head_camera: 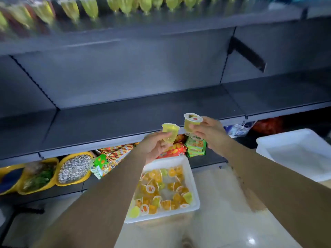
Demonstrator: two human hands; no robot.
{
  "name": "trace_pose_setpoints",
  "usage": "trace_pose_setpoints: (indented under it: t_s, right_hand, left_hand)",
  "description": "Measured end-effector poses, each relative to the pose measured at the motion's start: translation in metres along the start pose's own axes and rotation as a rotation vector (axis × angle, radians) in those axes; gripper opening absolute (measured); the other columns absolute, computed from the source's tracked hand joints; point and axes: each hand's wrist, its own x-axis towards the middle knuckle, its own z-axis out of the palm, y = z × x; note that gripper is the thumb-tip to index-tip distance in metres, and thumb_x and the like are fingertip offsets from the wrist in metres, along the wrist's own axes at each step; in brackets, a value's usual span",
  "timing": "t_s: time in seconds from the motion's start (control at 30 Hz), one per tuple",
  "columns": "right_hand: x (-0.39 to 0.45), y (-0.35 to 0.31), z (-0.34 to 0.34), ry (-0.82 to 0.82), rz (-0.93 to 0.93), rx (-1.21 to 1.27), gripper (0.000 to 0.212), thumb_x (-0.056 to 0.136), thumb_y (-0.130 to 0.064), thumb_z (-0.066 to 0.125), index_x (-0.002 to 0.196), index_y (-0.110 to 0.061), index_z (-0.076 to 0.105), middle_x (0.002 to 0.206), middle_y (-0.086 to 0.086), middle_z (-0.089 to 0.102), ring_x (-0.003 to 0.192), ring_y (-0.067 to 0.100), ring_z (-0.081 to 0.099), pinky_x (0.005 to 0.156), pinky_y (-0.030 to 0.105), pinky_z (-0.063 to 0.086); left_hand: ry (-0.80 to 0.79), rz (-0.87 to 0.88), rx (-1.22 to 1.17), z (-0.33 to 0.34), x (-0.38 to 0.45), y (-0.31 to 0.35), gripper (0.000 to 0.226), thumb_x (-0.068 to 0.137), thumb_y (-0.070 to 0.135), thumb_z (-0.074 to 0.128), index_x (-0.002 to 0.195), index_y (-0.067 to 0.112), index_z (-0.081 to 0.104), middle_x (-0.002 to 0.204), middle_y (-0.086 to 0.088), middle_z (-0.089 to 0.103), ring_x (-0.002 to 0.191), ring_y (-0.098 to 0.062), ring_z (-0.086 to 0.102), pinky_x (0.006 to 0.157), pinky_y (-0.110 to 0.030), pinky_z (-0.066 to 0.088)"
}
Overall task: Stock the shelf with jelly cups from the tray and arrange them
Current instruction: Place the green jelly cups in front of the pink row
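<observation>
We take the white tray (192, 178) on the floor as our reference. It holds a loose heap of jelly cups (163, 192), mostly orange and yellow-green, some lying on their sides with printed lids showing.

Above the tray, both our arms reach up and forward. Our left hand (155, 145) pinches a yellow-green jelly cup (170, 131) between thumb and fingertips; the cup tilts, rim uppermost. Our right hand (208, 131) grips a second cup (192, 122) by its side wall, lid up, printed label visible. The two cups sit just beside each other, apart.

Both cups hover in front of the front edge of the grey shelf (125, 120), which runs above and behind the tray; neither cup rests on it.

Below that shelf, behind the tray, lie snack packets (176, 149) in red, orange and green. Left of the tray stand yellow bins (74, 169) of loose goods. Right of the tray sits another white tub (295, 151). Far above, the top shelf carries a blurred row of yellow-green bottles (125, 6).
</observation>
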Motion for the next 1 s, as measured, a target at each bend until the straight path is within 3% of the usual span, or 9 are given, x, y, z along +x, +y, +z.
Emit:
trace_pose_setpoints:
  t_s: [0.1, 0.23, 0.33, 0.37, 0.47, 0.53, 0.7, 0.87, 1.0]
  right_hand:
    - [-0.002, -0.064, -0.005, 0.001, -0.142, -0.027, 0.027, 0.078, 0.004, 0.071, 0.097, -0.014, 0.064, 0.097, 0.003, 0.07, 0.095, 0.017, 0.066, 0.084, 0.023, 0.053]
    - [0.008, -0.143, -0.023, 0.031, -0.311, -0.04, 0.031, 0.076, 0.005, 0.072, 0.1, -0.013, 0.065, 0.102, 0.005, 0.071, 0.102, 0.02, 0.065, 0.092, 0.029, 0.051]
    - [0.03, -0.193, -0.043, 0.031, -0.404, -0.033, 0.028, 0.077, 0.003, 0.072, 0.099, -0.014, 0.068, 0.105, 0.006, 0.071, 0.104, 0.021, 0.065, 0.097, 0.032, 0.049]
    - [0.041, -0.208, -0.05, 0.046, -0.425, -0.032, 0.027, 0.077, 0.002, 0.072, 0.099, -0.014, 0.068, 0.107, 0.006, 0.071, 0.105, 0.021, 0.065, 0.098, 0.033, 0.048]
    - [0.084, -0.243, -0.072, 0.077, -0.469, -0.059, 0.026, 0.078, 0.001, 0.072, 0.097, -0.016, 0.067, 0.104, 0.003, 0.071, 0.102, 0.017, 0.065, 0.097, 0.031, 0.048]
    - [0.119, -0.262, -0.086, 0.083, -0.496, -0.088, 0.027, 0.079, 0.002, 0.072, 0.1, -0.014, 0.067, 0.1, 0.001, 0.071, 0.097, 0.015, 0.065, 0.094, 0.029, 0.048]
    - [0.222, -0.302, -0.121, 0.115, -0.493, -0.127, 0.029, 0.078, 0.0, 0.073, 0.103, -0.013, 0.067, 0.099, 0.0, 0.072, 0.091, 0.012, 0.066, 0.086, 0.025, 0.05]
    - [0.308, -0.321, -0.133, 0.091, -0.411, -0.106, 0.026, 0.079, 0.004, 0.07, 0.099, -0.011, 0.067, 0.094, 0.0, 0.07, 0.084, 0.011, 0.065, 0.066, 0.013, 0.049]
    - [0.34, -0.322, -0.135, 0.068, -0.39, -0.108, 0.027, 0.079, 0.0, 0.071, 0.104, -0.009, 0.069, 0.099, 0.002, 0.072, 0.095, 0.018, 0.066, 0.082, 0.028, 0.053]
  left_hand:
    - [-0.006, 0.137, 0.167, 0.047, -0.008, 0.045, 0.014, 0.086, -0.008, 0.055, 0.089, 0.004, 0.063, 0.069, -0.003, 0.07, 0.066, -0.012, 0.062, 0.071, -0.021, 0.046]
    - [-0.098, 0.269, 0.207, 0.11, -0.004, 0.105, 0.02, 0.086, -0.005, 0.058, 0.105, -0.001, 0.061, 0.089, -0.009, 0.07, 0.079, -0.015, 0.067, 0.076, -0.024, 0.056]
    - [-0.107, 0.413, 0.23, 0.158, 0.013, 0.145, 0.014, 0.087, -0.006, 0.057, 0.087, 0.006, 0.063, 0.075, -0.001, 0.071, 0.07, -0.008, 0.067, 0.069, -0.019, 0.056]
    - [-0.085, 0.467, 0.256, 0.173, 0.024, 0.157, 0.016, 0.086, -0.006, 0.058, 0.083, 0.009, 0.062, 0.072, 0.002, 0.071, 0.068, -0.007, 0.067, 0.067, -0.017, 0.055]
    - [0.022, 0.625, 0.463, 0.208, 0.071, 0.188, 0.017, 0.081, 0.0, 0.067, 0.087, 0.016, 0.066, 0.087, 0.0, 0.069, 0.084, -0.014, 0.065, 0.083, -0.025, 0.052]
    - [0.093, 0.682, 0.521, 0.23, 0.108, 0.206, 0.021, 0.078, 0.002, 0.071, 0.09, 0.018, 0.065, 0.087, 0.004, 0.069, 0.084, -0.011, 0.063, 0.076, -0.019, 0.049]
    - [0.238, 0.743, 0.499, 0.289, 0.195, 0.247, 0.033, 0.075, 0.003, 0.075, 0.102, 0.016, 0.062, 0.086, 0.01, 0.064, 0.075, -0.003, 0.059, 0.06, -0.01, 0.043]
    - [0.423, 0.719, 0.554, 0.313, 0.266, 0.279, 0.037, 0.076, 0.007, 0.074, 0.111, 0.01, 0.061, 0.106, -0.003, 0.066, 0.094, -0.017, 0.061, 0.072, -0.023, 0.045]
    - [0.54, 0.741, 0.575, 0.317, 0.288, 0.29, 0.038, 0.079, 0.006, 0.071, 0.115, 0.011, 0.059, 0.111, -0.003, 0.064, 0.104, -0.021, 0.059, 0.081, -0.026, 0.045]
